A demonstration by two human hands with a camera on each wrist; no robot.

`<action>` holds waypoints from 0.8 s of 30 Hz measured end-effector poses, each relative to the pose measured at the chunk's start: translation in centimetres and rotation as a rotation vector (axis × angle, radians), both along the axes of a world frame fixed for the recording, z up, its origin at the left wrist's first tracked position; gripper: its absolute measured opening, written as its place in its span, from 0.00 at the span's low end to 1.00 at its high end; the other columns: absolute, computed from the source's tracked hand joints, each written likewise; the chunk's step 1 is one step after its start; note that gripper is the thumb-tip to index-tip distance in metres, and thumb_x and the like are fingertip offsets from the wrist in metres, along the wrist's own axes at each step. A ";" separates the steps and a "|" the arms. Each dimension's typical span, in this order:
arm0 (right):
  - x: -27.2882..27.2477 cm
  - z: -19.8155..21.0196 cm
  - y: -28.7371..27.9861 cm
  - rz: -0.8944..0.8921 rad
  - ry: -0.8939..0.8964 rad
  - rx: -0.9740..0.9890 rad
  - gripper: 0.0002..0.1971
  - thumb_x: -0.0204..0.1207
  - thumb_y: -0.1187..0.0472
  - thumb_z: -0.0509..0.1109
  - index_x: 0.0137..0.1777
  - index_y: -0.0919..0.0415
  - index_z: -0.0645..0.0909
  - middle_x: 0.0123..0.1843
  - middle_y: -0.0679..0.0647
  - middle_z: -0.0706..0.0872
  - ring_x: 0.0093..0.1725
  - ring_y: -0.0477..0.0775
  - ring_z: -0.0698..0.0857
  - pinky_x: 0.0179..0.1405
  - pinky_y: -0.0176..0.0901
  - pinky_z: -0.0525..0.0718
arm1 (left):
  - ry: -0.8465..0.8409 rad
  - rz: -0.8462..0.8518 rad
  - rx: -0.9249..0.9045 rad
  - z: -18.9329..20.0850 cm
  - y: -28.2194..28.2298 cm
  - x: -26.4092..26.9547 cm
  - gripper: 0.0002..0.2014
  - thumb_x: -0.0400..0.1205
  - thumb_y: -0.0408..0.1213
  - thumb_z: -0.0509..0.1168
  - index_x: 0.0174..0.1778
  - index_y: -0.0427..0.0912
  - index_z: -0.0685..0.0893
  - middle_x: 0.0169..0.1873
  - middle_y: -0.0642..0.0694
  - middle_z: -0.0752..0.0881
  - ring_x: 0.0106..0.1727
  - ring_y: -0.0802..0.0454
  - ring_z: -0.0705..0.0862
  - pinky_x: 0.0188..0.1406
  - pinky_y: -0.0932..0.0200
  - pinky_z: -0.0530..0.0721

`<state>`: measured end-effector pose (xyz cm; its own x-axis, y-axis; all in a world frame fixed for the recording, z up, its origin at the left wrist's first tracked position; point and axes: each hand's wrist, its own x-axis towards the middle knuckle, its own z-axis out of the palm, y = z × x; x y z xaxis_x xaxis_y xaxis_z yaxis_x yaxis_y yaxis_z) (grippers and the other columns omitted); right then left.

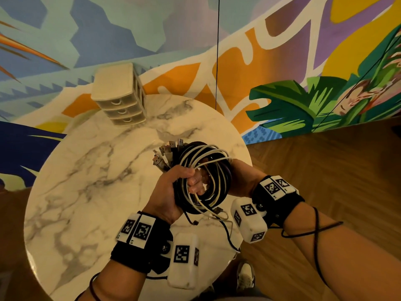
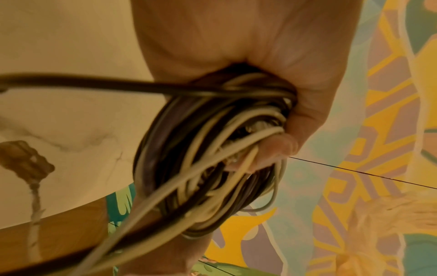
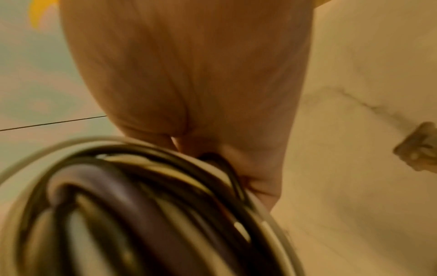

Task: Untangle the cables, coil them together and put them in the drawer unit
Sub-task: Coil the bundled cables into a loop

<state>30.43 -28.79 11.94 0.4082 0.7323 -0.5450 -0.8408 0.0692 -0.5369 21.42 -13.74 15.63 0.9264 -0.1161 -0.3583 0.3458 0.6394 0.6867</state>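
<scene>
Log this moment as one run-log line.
left hand grips cable coil | right hand holds coil | drawer unit shut

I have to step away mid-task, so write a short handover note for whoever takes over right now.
Left hand: grips the cable coil at its left side.
Right hand: holds the coil's right side, fingers through the loop.
Coil: black and white cables wound together, held above the marble table; connector ends bunched at top, loose tails hanging below.
Drawer unit: far side of the table, all drawers closed.
Left: tuck tails, open a drawer, put the coil in.
</scene>
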 end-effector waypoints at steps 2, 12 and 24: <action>0.0 -0.4 0.2 0.040 -0.001 0.014 0.19 0.80 0.57 0.60 0.64 0.70 0.76 0.58 0.65 0.80 0.56 0.60 0.80 0.64 0.54 0.76 | -0.003 -0.038 0.002 0.1 -0.2 -0.1 0.10 0.63 0.37 0.65 0.20 0.42 0.71 0.18 0.49 0.69 0.20 0.55 0.68 0.26 0.61 0.74; 0.6 0.5 0.0 0.142 -0.102 0.105 0.19 0.67 0.51 0.74 0.49 0.67 0.87 0.47 0.63 0.89 0.47 0.59 0.88 0.51 0.49 0.86 | -0.028 -0.074 -0.004 0.3 -0.7 0.3 0.09 0.64 0.36 0.65 0.21 0.41 0.72 0.19 0.48 0.70 0.21 0.55 0.68 0.29 0.61 0.74; -0.9 -1.0 -0.7 0.042 -0.083 0.075 0.25 0.65 0.47 0.77 0.56 0.65 0.85 0.51 0.63 0.89 0.50 0.57 0.89 0.53 0.47 0.86 | -0.061 -0.039 -0.109 -0.2 -0.8 -0.1 0.17 0.60 0.35 0.73 0.30 0.43 0.68 0.17 0.49 0.71 0.19 0.56 0.70 0.26 0.61 0.76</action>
<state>29.54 -29.53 10.93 0.4173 0.7876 -0.4534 -0.7969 0.0773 -0.5992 21.29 -14.53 15.43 0.9399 -0.1879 -0.2851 0.3320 0.6981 0.6343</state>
